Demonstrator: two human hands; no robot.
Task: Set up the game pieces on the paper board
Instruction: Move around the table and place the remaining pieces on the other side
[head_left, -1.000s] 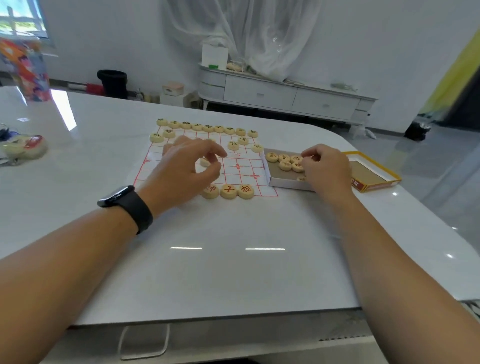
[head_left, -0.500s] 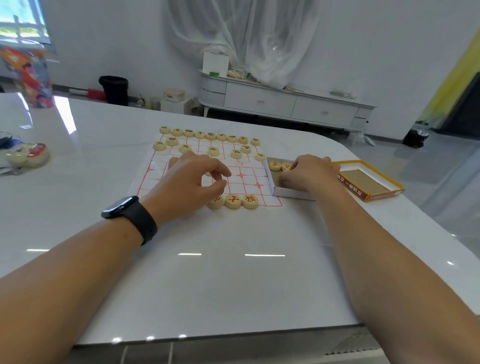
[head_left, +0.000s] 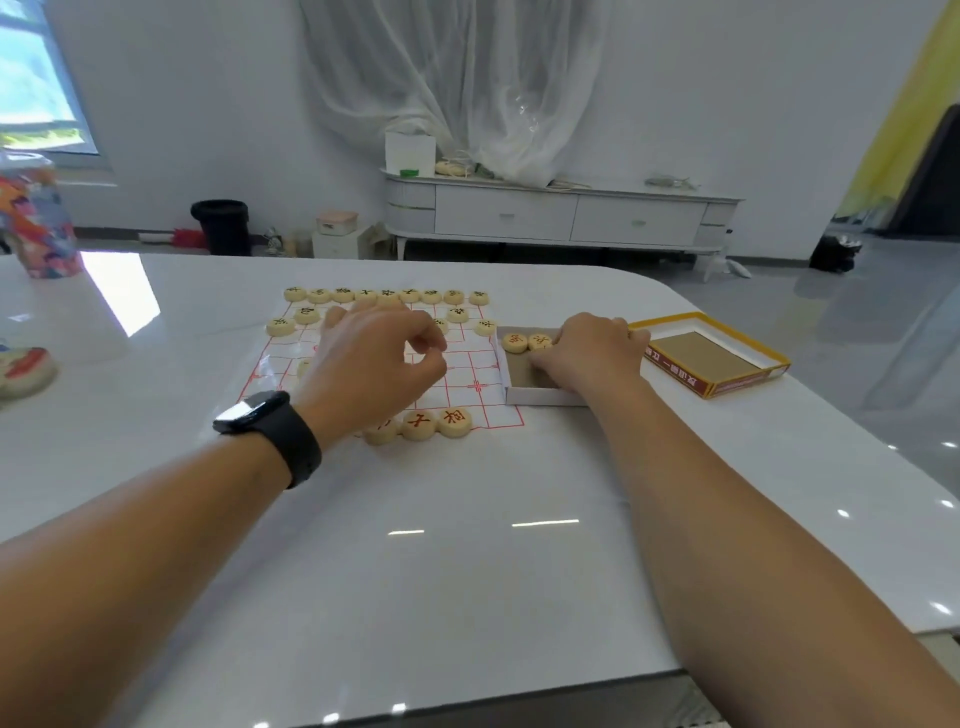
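A white paper board (head_left: 483, 410) with red grid lines lay flat. Round cream game pieces (head_left: 387, 296) lined its far edge beyond the fingers (head_left: 434, 340); three red-marked pieces (head_left: 420, 425) sat nearer.

Red 相 on nearest right piece (head_left: 455, 421).

You're working on a glossy white table (head_left: 467, 571), smooth enough to mirror the ceiling lights. Your thin white paper board with red grid lines (head_left: 480, 376) looks matt, with a slick sheen at its left edge. The round pale wooden pieces (head_left: 455, 422) have a soft satin polish. That white cardboard tray (head_left: 540, 397) shows a dull brown inside, and the yellow-edged cardboard lid (head_left: 711, 353) is matt too. Your black wristband (head_left: 291, 441) looks rubbery, its watch face shiny.
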